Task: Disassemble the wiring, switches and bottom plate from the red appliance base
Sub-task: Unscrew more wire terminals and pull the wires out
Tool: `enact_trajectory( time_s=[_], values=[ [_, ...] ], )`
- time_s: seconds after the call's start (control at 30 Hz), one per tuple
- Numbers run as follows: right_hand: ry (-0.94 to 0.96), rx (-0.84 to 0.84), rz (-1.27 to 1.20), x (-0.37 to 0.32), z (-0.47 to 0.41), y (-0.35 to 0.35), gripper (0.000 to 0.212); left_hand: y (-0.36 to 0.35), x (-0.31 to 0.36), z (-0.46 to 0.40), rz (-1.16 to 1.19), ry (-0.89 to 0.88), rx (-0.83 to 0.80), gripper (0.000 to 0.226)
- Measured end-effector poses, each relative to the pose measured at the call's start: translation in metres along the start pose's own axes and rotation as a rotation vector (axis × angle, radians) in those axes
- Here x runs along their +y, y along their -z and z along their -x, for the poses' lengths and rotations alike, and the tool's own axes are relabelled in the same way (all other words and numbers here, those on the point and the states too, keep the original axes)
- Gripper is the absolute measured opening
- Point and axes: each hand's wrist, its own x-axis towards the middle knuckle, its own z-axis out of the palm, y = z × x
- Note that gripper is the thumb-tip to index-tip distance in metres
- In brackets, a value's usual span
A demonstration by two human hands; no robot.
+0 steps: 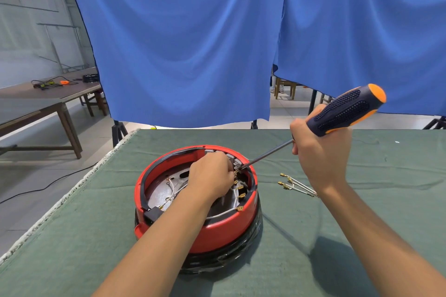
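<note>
The round red appliance base point(217, 231) lies upside down on the green cloth, its inside open to view. White wires point(225, 212) with brass terminals run across the dark metal bottom plate point(159, 190) inside. My left hand point(210, 176) reaches into the base and pinches a part at the switch block point(235, 166) on the far right wall. My right hand point(321, 152) grips a black and orange screwdriver point(345, 111); its tip rests at the switch block beside my left fingers.
A loose bundle of white wires with brass terminals point(296, 185) lies on the green cloth point(362, 224) to the right of the base. A blue curtain point(193, 43) hangs behind the table. Brown tables point(48, 101) stand at the left.
</note>
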Motion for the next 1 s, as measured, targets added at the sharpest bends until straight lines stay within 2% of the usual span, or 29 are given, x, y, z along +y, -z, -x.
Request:
enact_trajectory(
  time_s=[0.1, 0.23, 0.4, 0.8, 1.0],
  values=[
    [0.002, 0.006, 0.004, 0.000, 0.000, 0.001, 0.026, 0.003, -0.002, 0.001, 0.098, 0.080, 0.067, 0.021],
    [0.019, 0.013, -0.004, -0.001, -0.001, 0.000, 0.028, 0.006, -0.004, 0.000, 0.115, 0.182, 0.172, 0.019],
    [0.042, 0.016, -0.033, -0.003, 0.001, -0.002, 0.026, 0.001, -0.005, -0.003, 0.143, 0.228, 0.026, 0.018],
    [0.040, -0.066, 0.067, 0.009, 0.019, -0.019, 0.038, 0.000, -0.005, -0.006, 0.257, 0.273, -0.010, 0.016],
    [0.014, -0.075, -0.066, 0.008, 0.021, -0.020, 0.029, -0.001, -0.007, -0.007, 0.264, 0.270, -0.050, 0.015]
  ],
)
